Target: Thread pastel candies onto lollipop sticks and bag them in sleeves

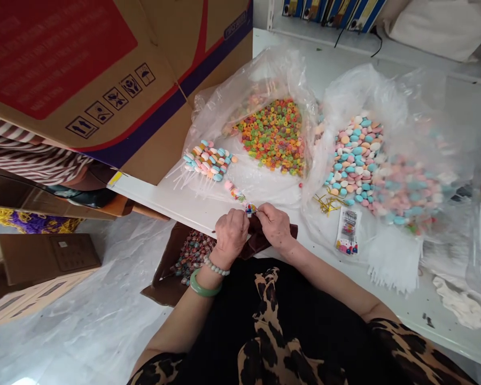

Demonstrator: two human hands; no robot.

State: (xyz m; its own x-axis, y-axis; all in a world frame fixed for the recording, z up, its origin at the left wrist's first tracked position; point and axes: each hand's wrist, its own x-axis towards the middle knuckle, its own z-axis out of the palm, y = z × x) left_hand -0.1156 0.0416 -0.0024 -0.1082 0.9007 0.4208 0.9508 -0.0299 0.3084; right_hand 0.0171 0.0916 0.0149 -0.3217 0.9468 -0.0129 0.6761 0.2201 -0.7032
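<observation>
Wrapped candy stick is by the near edge of the worktop, left hand and right hand fingers clamped on its near end. Probably light, slippery, kinda brittle; I'd pinch there gently.

Colours and patterns, as I observe them: the candy packet shows pink, orange and red beside a multicoloured print. The ring candies are mixed red, orange, yellow and green; the tablet candies are pastel blue, pink, peach and white. The twist ties are metallic gold. The tabletop is white. The carton is brown, with a red panel and a purple-blue band. My bangle is green, my beaded bracelet pale. I record my top as black, with tan-and-black leopard print.
</observation>
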